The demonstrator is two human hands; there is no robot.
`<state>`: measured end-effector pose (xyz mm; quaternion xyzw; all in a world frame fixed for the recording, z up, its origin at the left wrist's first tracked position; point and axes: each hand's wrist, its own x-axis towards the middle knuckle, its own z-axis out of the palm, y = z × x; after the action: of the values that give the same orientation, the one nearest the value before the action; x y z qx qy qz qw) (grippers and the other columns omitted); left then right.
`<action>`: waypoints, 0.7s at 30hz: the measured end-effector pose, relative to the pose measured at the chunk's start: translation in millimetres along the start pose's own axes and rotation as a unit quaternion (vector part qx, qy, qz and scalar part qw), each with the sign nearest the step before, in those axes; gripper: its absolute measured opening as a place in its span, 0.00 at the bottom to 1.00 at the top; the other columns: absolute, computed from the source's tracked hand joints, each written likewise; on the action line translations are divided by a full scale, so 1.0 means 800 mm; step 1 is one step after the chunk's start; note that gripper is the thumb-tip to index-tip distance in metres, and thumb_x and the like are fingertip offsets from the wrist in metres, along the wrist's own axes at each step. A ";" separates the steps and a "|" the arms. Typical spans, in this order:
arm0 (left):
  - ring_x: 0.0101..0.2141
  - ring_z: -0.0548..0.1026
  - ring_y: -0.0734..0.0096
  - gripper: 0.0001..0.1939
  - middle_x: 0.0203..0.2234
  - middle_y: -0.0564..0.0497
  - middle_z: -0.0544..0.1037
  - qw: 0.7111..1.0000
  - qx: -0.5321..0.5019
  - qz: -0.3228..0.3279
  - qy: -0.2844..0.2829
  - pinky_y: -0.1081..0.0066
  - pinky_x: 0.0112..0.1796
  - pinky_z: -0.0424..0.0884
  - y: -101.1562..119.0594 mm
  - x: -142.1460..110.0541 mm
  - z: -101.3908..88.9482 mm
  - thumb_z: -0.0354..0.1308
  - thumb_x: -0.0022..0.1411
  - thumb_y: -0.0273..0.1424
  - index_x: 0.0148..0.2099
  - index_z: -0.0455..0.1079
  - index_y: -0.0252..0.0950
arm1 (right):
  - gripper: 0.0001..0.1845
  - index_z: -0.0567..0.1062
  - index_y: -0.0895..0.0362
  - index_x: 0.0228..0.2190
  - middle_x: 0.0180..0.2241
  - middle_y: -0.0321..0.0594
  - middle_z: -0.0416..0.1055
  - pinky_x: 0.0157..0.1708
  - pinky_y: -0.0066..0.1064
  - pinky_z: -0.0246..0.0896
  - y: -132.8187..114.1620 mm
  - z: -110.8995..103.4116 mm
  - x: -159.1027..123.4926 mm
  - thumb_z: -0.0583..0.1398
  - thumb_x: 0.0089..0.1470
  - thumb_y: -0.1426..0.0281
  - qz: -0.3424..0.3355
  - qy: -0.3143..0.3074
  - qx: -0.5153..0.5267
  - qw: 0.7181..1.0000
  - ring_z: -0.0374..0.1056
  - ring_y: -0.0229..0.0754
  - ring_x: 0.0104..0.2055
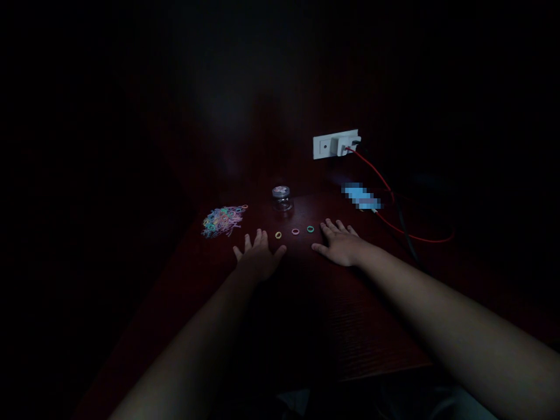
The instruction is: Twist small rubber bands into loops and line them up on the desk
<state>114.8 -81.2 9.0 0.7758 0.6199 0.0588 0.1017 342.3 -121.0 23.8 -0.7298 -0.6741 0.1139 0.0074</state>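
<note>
My left hand (258,256) lies flat on the dark red table (376,326), fingers spread and holding nothing. Just right of its fingertips is a yellow hair tie (278,231). In a row with it lie a pink hair tie (296,228) and a green hair tie (310,226). My right hand (341,244) rests palm down with its fingers apart, close to the green one. Beyond the left hand sits a pile of small hair ties (224,221) in mixed colours. A clear jar (282,201) with a lid stands upright behind the row.
A wall socket (322,147) holds a white charger (343,146). From it a red cable (375,165) and a black cable (402,219) run down to the table's right side. A blurred-out blue device (361,196) lies there. The surroundings are very dark.
</note>
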 end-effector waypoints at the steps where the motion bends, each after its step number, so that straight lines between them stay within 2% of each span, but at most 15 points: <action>1: 0.65 0.34 0.41 0.46 0.68 0.49 0.39 1.000 0.000 -0.001 0.001 0.33 0.58 0.38 0.000 0.001 0.000 0.35 0.58 0.61 0.70 0.42 0.38 | 0.50 0.42 0.61 0.66 0.68 0.45 0.31 0.65 0.51 0.30 0.000 0.000 0.000 0.43 0.54 0.41 -0.001 0.000 0.000 1.000 0.29 0.58 0.69; 7: 0.66 0.32 0.44 0.45 0.68 0.51 0.37 1.000 0.001 -0.002 0.029 0.34 0.58 0.40 0.000 0.003 -0.001 0.35 0.58 0.60 0.70 0.40 0.38 | 0.50 0.41 0.61 0.66 0.69 0.45 0.29 0.65 0.51 0.31 0.000 0.000 -0.002 0.44 0.54 0.41 -0.002 0.013 0.010 1.000 0.29 0.58 0.69; 12: 0.65 0.35 0.40 0.44 0.67 0.49 0.41 1.000 -0.002 0.006 0.007 0.31 0.57 0.39 -0.002 0.004 0.002 0.36 0.59 0.60 0.69 0.44 0.39 | 0.48 0.42 0.59 0.66 0.69 0.42 0.31 0.65 0.51 0.32 0.000 -0.001 -0.001 0.44 0.54 0.43 -0.007 0.016 0.016 1.000 0.30 0.58 0.69; 21: 0.65 0.37 0.40 0.43 0.67 0.48 0.44 1.000 -0.019 0.010 0.016 0.33 0.58 0.40 -0.003 0.004 0.003 0.39 0.58 0.60 0.68 0.48 0.42 | 0.47 0.45 0.58 0.66 0.68 0.41 0.35 0.64 0.53 0.34 0.006 0.002 0.004 0.44 0.54 0.43 -0.013 0.016 0.002 1.000 0.32 0.59 0.69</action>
<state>114.1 -77.6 6.1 0.7787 0.6127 0.0837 0.1060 346.6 -118.9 21.1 -0.7225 -0.6832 0.1035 0.0213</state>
